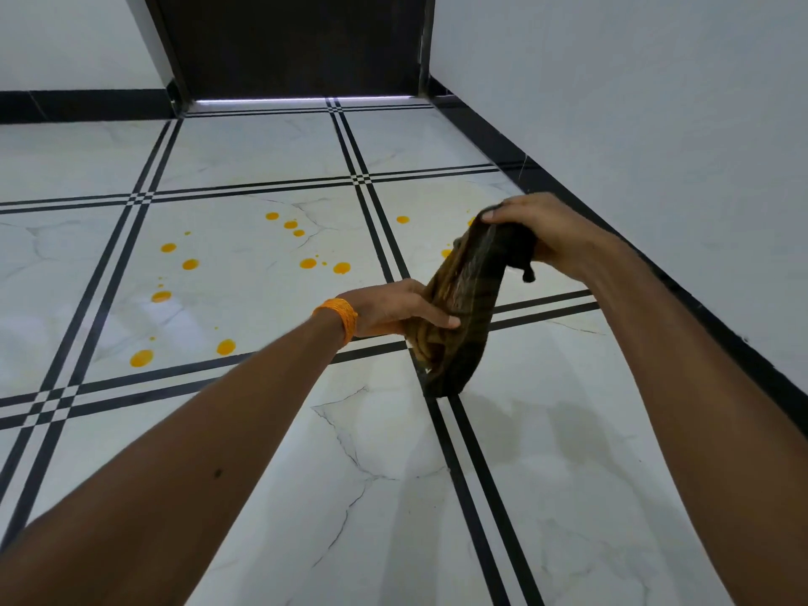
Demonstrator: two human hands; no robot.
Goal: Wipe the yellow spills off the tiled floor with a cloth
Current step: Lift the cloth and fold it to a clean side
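Note:
A dark brown striped cloth (463,299) hangs between both hands above the white marble tiled floor (262,430). My left hand (393,308), with an orange thread band on the wrist, grips the cloth's lower part. My right hand (538,229) pinches its upper end. Several yellow spills (308,263) dot the tile beyond my left hand, with more drops (142,357) at the lower left. A few yellow spots (402,219) lie on the tile to the right, partly hidden behind the cloth.
A dark door (297,41) stands shut at the far end. White walls with black skirting (656,264) run along the right side and the back left. Black double lines (472,474) cross the floor between tiles.

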